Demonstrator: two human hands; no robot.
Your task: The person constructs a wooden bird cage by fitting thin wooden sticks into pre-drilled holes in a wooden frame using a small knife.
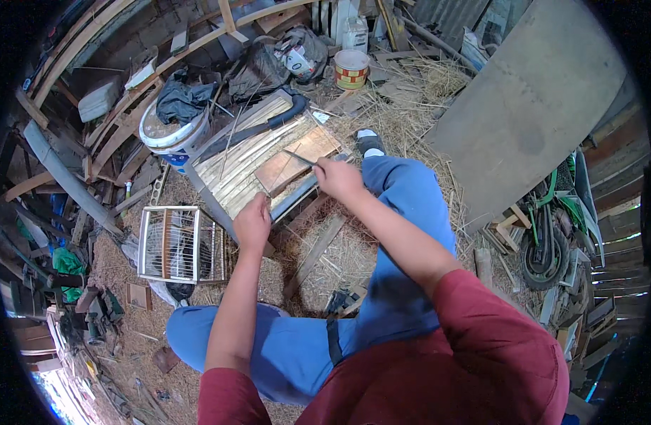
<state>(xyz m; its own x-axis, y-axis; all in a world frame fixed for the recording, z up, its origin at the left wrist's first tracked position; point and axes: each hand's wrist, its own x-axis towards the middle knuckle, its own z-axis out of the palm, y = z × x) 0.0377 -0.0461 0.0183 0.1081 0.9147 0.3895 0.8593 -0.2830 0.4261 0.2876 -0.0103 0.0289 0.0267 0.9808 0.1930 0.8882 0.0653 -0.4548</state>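
Observation:
My right hand [337, 178] is closed round a thin, dark, pointed tool [299, 158], its tip reaching left over a flat reddish-brown wooden board [279, 172]. My left hand [252, 221] grips the near left corner of that board, fingers bent at its edge. The board lies on a low bench top of worn, pale, splintered wood [233, 173]. Behind it on the bench rests a saw [289, 113] with a black curved handle, its dark blade pointing to the left.
A white wire cage [171, 244] stands left of the bench, near a white bucket [175, 138] topped with dark plastic. Behind is a red-and-yellow bucket [351, 69]. A large grey panel [531, 106] leans at right, near a green motorbike [552, 234]. Straw and wood scraps litter the floor.

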